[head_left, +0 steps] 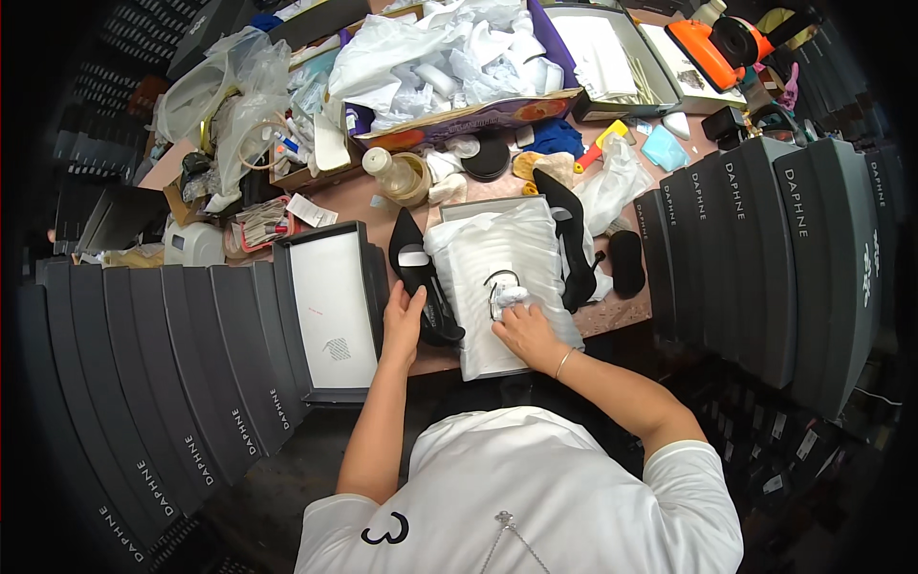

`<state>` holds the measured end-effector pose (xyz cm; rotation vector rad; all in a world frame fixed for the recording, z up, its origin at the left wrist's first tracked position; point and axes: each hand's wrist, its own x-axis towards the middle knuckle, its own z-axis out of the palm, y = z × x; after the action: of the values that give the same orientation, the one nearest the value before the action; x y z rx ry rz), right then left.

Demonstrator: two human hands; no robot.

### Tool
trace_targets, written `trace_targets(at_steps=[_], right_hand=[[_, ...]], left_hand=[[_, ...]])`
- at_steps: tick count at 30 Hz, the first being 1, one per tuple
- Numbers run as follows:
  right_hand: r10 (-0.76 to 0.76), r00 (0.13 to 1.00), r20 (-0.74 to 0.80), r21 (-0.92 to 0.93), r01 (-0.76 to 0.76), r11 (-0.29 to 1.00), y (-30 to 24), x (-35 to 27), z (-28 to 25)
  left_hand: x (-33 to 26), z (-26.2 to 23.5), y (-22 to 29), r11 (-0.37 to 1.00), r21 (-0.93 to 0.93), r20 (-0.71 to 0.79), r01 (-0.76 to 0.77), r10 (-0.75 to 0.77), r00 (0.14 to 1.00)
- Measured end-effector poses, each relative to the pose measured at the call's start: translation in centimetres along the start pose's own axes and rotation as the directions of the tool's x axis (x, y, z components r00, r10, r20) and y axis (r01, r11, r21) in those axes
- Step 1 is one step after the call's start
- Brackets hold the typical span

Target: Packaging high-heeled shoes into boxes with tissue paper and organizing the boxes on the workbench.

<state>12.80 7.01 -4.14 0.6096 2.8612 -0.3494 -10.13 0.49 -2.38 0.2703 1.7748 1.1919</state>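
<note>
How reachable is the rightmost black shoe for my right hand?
Likely yes: nothing visible blocks your right hand from the black shoe, though that hand touches a white bundle.

The two pointed shoes near the table's front edge are black, and the tissue paper between them is white. The table is pink with darker flecks, flanked at its left and right edges by charcoal-grey boxes with pale lettering. Toward the back edge, a purple carton carries orange patches, and the tool by the back right corner is orange and black.
</note>
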Motion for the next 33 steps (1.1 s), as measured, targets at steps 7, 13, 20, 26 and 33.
trace_targets(at_steps=[7,13,20,26,33], right_hand=[[-0.058,0.996,-0.075,-0.033,0.056,0.998,1.4,-0.3,1.2],[0.124,0.971,-0.205,0.436,-0.023,0.899,1.2,0.2,-0.1],[0.412,0.911,-0.022,0.998,0.043,-0.041,-4.1,1.4,-13.4],[0.296,0.954,-0.049,0.971,-0.024,0.237,-4.2,2.0,-12.7],[0.166,0.832,-0.53,0.365,0.047,0.93,-4.7,2.5,-13.2]], left_hand=[[2.6,-0.3,-2.0,0.998,-0.012,-0.025,0.06,-0.06,0.998],[-3.7,-4.0,3.8,0.945,-0.311,0.213,0.101,-0.034,0.976],[-7.6,-1.6,3.8,0.793,-0.547,0.48,0.269,0.033,0.877],[-9.5,0.2,2.5,0.734,-0.607,0.469,0.305,0.022,0.883],[-10.0,0.8,0.9,0.879,-0.454,0.349,0.144,0.027,0.937]])
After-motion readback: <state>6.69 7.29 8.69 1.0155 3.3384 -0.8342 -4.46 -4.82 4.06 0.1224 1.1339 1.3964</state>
